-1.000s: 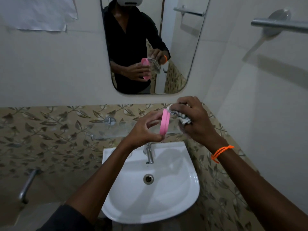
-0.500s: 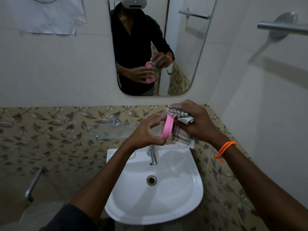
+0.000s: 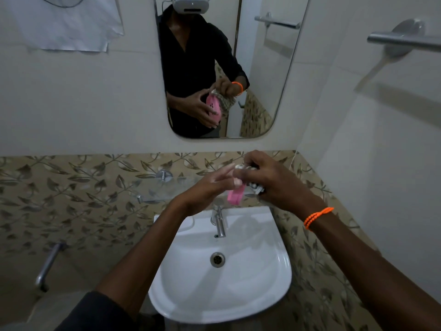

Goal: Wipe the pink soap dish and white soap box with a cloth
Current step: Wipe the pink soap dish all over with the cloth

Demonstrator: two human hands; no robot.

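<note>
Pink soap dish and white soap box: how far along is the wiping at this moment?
Nothing reads as finished. In hand: the left hand holds the pink plastic soap dish on edge above the white ceramic sink, while the right hand grips the striped cloth against it. Left: the white soap box, which is not in view.

A white ceramic wash basin is mounted below a band of beige leaf-patterned wall tiles. A chrome tap is set at its back edge, and a round metal drain is seen in the bowl. A round-cornered wall mirror is hung above. A steel towel bar is fixed to the right wall, and a white paper sheet at upper left.
</note>
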